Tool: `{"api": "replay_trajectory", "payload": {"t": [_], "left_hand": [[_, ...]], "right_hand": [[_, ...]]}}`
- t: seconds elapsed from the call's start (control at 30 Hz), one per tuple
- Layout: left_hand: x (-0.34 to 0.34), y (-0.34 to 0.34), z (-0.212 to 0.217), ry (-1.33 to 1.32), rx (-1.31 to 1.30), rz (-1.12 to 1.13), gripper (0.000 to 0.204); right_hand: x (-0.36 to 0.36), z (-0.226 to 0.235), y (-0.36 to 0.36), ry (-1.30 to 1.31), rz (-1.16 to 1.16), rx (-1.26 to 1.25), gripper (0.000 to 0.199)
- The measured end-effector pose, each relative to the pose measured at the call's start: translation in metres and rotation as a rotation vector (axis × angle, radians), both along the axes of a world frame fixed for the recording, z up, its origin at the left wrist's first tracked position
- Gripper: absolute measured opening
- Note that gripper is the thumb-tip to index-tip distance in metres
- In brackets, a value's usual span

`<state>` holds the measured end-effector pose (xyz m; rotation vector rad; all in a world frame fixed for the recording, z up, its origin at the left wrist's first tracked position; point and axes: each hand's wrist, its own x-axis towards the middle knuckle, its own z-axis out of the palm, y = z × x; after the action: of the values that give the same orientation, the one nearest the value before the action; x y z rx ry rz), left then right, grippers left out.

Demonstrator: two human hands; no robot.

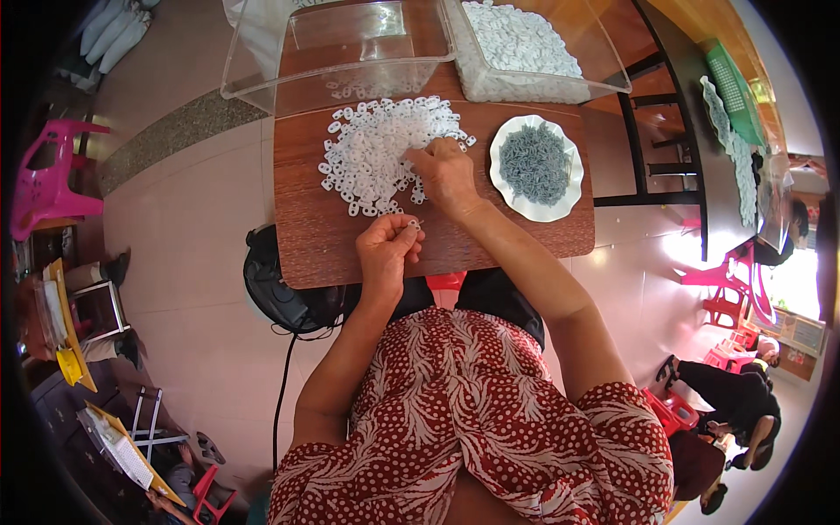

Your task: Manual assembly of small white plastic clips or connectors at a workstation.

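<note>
A loose pile of small white oval plastic pieces with holes (372, 149) lies on the brown wooden table (306, 249). My left hand (385, 254) is at the table's near edge, thumb and fingertips pinched on one white plastic piece (415, 225). At the right side of the pile, my right hand (448, 178) reaches in with its fingers closed together. Whatever its fingertips hold is hidden. Right of that hand sits a white scalloped plate (554, 212) heaped with small grey-blue pieces (535, 162).
Beyond the pile stand a clear plastic bin (350, 92) and another clear bin (525, 92) full of white pieces. A black bag (284, 280) hangs left of the table. To the right are a dark table (682, 105) with a green basket (733, 92) and several people. A pink chair (57, 179) stands left.
</note>
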<state>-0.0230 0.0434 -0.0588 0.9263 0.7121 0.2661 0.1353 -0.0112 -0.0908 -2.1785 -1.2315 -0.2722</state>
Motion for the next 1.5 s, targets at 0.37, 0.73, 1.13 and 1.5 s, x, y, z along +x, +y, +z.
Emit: {"api": "replay_trajectory", "payload": {"t": [0.37,0.73,1.13,1.5], "left_hand": [[-0.002,0.005,0.014,0.012,0.009,0.047,0.010],[0.022,-0.001,0.051,-0.090,-0.007,0.012,0.013],[0.029,-0.012,0.068,-0.063,0.018,-0.024,0.008],[0.033,-0.021,0.065,-0.075,0.137,-0.056,0.009]], "right_hand": [[-0.004,0.010,-0.010,0.516,-0.069,0.138,0.015],[-0.023,0.077,-0.056,1.643,-0.135,0.472,0.017],[-0.034,0.102,-0.069,1.664,-0.176,0.554,0.012],[-0.040,0.102,-0.071,1.451,-0.203,0.621,0.012]]}}
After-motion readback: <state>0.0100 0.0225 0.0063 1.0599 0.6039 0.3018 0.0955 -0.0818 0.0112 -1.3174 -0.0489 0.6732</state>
